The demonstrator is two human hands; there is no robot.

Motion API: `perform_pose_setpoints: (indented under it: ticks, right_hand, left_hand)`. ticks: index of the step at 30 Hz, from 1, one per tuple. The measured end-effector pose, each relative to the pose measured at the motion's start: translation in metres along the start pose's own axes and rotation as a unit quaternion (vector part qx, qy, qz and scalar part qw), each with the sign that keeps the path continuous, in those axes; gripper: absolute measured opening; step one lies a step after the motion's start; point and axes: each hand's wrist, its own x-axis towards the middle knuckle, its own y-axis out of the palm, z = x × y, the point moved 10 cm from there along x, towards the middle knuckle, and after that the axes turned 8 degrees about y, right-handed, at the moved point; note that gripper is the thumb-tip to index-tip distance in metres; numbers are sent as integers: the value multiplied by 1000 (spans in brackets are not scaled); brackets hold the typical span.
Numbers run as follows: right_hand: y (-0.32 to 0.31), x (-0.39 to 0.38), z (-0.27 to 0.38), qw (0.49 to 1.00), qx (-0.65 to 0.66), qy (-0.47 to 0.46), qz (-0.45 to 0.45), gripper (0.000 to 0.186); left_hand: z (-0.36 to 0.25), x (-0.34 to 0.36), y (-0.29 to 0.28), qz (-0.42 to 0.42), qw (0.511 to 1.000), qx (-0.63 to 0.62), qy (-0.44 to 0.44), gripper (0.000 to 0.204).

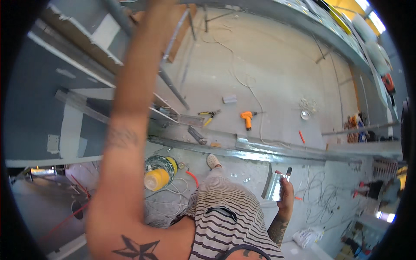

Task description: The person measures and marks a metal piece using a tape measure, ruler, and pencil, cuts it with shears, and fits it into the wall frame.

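My left arm stretches up across the left of the view past grey boards and metal posts; it is blurred, and its hand is cut off beyond the top edge. At lower right my right hand [286,194] grips a shiny bent metal piece [274,187] with upright tabs. Beyond it on the white floor lie an orange drill [247,119], yellow-handled snips [209,118] and a small pale block [229,99]. A long silver metal channel [277,151] runs across the middle. A yellow bucket [157,179] stands beside my legs.
A raised metal ledge [303,17] curves along the top right, with tools on it. Loose cables [318,195] and orange tube pieces [190,177] lie on the lower floor. A white sack [307,236] is at lower right. Another person [383,190] is at far right.
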Motion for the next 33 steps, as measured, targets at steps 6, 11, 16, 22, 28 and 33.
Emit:
perform_pose_setpoints:
  ticks: [6, 11, 16, 22, 28, 33]
  right_hand:
    - [130, 76, 6, 984, -78, 49, 155, 57]
    - [285, 112, 22, 900, -194, 116, 374, 56]
    - [418, 120, -3, 783, -241, 166, 549, 46]
    - [494, 127, -33, 674, -304, 153, 655, 44]
    - [515, 174, -16, 621, -370, 63, 688, 72]
    - [567, 201, 49, 614, -406, -242, 632, 101]
  left_hand:
    - [-52, -424, 92, 184, 632, -690, -301, 28]
    - [-93, -515, 47, 89, 389, -785, -474, 55]
    - [-45, -511, 27, -50, 425, -760, -489, 63]
    - [-3, -515, 27, -191, 438, -718, -506, 57]
    - [20, -523, 46, -287, 464, -616, -568, 33]
    - [119, -471, 28, -82, 704, -245, -662, 20]
